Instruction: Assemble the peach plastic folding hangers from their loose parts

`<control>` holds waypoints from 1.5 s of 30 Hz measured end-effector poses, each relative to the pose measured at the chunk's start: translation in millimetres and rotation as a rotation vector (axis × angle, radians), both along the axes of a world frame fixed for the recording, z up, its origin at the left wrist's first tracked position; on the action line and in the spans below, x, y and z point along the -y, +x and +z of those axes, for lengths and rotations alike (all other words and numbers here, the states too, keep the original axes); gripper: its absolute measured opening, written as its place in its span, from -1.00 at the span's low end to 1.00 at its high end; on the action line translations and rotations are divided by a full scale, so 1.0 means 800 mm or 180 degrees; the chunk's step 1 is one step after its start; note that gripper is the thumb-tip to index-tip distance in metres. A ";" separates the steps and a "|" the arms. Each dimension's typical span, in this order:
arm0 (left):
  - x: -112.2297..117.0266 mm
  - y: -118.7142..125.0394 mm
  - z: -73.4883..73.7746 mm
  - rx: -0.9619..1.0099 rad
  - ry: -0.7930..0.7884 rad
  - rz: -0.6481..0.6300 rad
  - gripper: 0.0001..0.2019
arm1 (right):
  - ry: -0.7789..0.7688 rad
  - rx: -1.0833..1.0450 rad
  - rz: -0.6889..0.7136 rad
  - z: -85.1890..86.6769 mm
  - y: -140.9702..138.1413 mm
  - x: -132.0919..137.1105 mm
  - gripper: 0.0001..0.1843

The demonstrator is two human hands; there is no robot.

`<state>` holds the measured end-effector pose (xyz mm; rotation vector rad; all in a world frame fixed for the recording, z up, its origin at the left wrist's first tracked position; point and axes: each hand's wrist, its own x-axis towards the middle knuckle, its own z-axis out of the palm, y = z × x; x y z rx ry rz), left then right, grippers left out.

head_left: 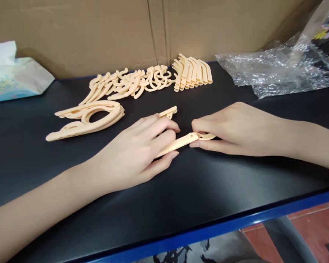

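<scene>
My left hand (142,149) is closed around a cream plastic hanger arm (182,142), its thumb beneath and fingers curled over the top. My right hand (235,128) pinches a curved hanger piece (207,136) with a hole near its end. The ends of the two pieces meet between my hands; whether they are locked together I cannot tell. Beyond my left fingers shows the end of another cream part (168,111), the rest hidden behind that hand. To the left lie folded hangers (98,120), stacked on one another.
On the black table (208,204), a row of curved hanger pieces (131,82) and a stack of hanger arms (193,71) lie along the cardboard wall (98,33). A tissue pack (19,78) stands at left. Crumpled clear plastic (274,69) covers the back right. A blue edge (208,233) borders the front.
</scene>
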<state>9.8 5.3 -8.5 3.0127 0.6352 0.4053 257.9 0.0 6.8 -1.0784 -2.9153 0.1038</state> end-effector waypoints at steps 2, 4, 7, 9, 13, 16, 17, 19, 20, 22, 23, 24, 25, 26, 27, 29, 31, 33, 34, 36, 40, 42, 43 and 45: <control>0.000 0.000 0.000 -0.0001 -0.0003 -0.0010 -0.84 | 0.0014 -0.0020 0.0013 0.000 0.000 0.000 -0.66; -0.001 0.000 0.000 0.0005 -0.0006 -0.0007 -0.84 | 0.0035 -0.0035 0.0032 -0.001 0.001 0.000 -0.65; -0.002 -0.001 0.000 -0.0018 0.0006 -0.0046 -0.83 | 0.0049 -0.0041 0.0045 -0.001 0.001 0.000 -0.65; -0.003 -0.001 0.000 -0.0048 0.0008 -0.0063 -0.83 | 0.0041 -0.0029 0.0037 -0.001 0.001 0.000 -0.65; -0.003 -0.001 0.000 -0.0048 0.0010 -0.0055 -0.82 | 0.0050 0.0005 0.0002 -0.001 0.001 0.000 -0.66; -0.003 -0.001 0.000 -0.0041 0.0014 -0.0056 -0.81 | 0.0053 0.0012 0.0015 -0.001 0.001 0.000 -0.66; -0.003 -0.001 0.000 -0.0037 0.0020 -0.0055 -0.81 | 0.0056 0.0016 0.0017 -0.001 0.001 0.000 -0.67; -0.003 -0.001 0.000 -0.0027 0.0036 -0.0064 -0.80 | 0.0059 0.0016 0.0017 0.000 0.001 0.000 -0.67; -0.003 0.000 0.000 -0.0026 0.0043 -0.0068 -0.80 | 0.0058 0.0011 0.0018 0.000 0.001 0.000 -0.67; -0.004 0.000 0.000 -0.0036 0.0058 -0.0082 -0.81 | 0.0054 0.0006 0.0018 0.001 0.001 0.000 -0.66; -0.004 0.000 0.001 -0.0047 0.0069 -0.0085 -0.81 | 0.0055 0.0003 0.0020 0.001 0.001 0.000 -0.67; -0.004 0.000 0.001 -0.0061 0.0074 -0.0093 -0.82 | 0.0061 -0.0002 0.0024 0.001 0.001 0.000 -0.67; -0.004 0.000 0.001 -0.0094 0.0091 -0.0099 -0.82 | 0.0071 -0.0007 0.0025 0.001 0.002 0.000 -0.67; -0.004 0.000 0.002 -0.0120 0.0090 -0.0092 -0.81 | 0.0078 -0.0017 0.0031 0.001 0.002 0.000 -0.68; -0.004 0.000 0.002 -0.0128 0.0099 -0.0087 -0.80 | 0.0088 -0.0033 0.0038 0.001 0.002 0.000 -0.68; -0.004 0.000 0.003 -0.0114 0.0100 -0.0087 -0.79 | 0.0113 -0.0073 0.0053 0.000 0.003 0.000 -0.68; -0.003 0.000 0.003 -0.0118 0.0084 -0.0068 -0.79 | 0.0099 -0.0072 0.0046 0.000 0.003 0.000 -0.68; -0.002 0.000 0.002 -0.0152 0.0071 -0.0040 -0.77 | 0.0078 -0.0064 0.0032 0.000 0.004 0.000 -0.69; -0.002 0.001 0.002 -0.0167 0.0072 -0.0024 -0.76 | 0.0072 -0.0070 0.0032 0.000 0.004 0.000 -0.69; -0.002 0.001 0.001 -0.0174 0.0088 -0.0031 -0.76 | 0.0070 -0.0108 0.0053 0.000 0.004 -0.001 -0.68; -0.004 0.001 0.001 -0.0098 0.0092 -0.0116 -0.77 | 0.0042 -0.0146 0.0081 -0.001 0.005 -0.001 -0.66; -0.004 0.001 0.001 -0.0073 0.0066 -0.0115 -0.79 | 0.0041 -0.0146 0.0088 -0.001 0.005 -0.001 -0.67; -0.004 0.001 0.002 -0.0070 0.0055 -0.0106 -0.80 | 0.0041 -0.0146 0.0096 -0.002 0.005 -0.001 -0.67; -0.003 0.000 0.002 -0.0067 0.0057 -0.0096 -0.81 | 0.0022 -0.0140 0.0109 -0.002 0.004 -0.001 -0.67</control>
